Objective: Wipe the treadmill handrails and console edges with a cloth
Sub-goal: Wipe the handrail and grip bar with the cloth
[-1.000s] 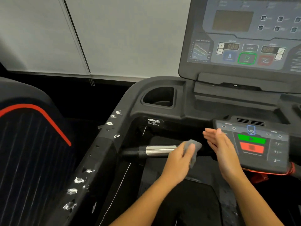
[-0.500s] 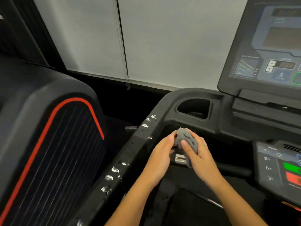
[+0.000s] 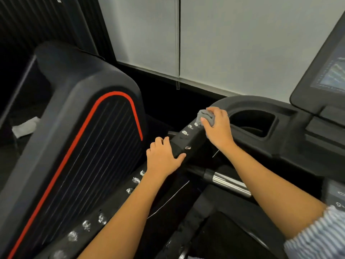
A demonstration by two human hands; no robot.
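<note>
One dark neighbouring machine (image 3: pixel 61 101) with a single red stripe (image 3: pixel 89 116) fills the left, and two pale wall panels (image 3: pixel 242 43) stand behind. The treadmill's one console (image 3: pixel 317 81) shows at the right edge, with one cup holder (image 3: pixel 276 118) below it. The black handrail (image 3: pixel 179 141) runs from bottom left up to the cup holder and carries white smudges: four (image 3: pixel 184 132) between the hands, three (image 3: pixel 136 180) beside the left forearm, at least four (image 3: pixel 86 224) lower down. One chrome bar (image 3: pixel 229 182) lies under the right forearm. Two bare arms reach in; the right one wears a striped sleeve (image 3: pixel 321 234). The left hand (image 3: pixel 164 159) grasps the handrail, fingers over its outer edge and thumb on the inner side. The right hand (image 3: pixel 217 128) clutches the one grey cloth (image 3: pixel 204 114), bunched, and presses it on the handrail's upper end just beside the cup holder, touching the topmost smudge. One white rag (image 3: pixel 24 127) lies on the floor far left.
</note>
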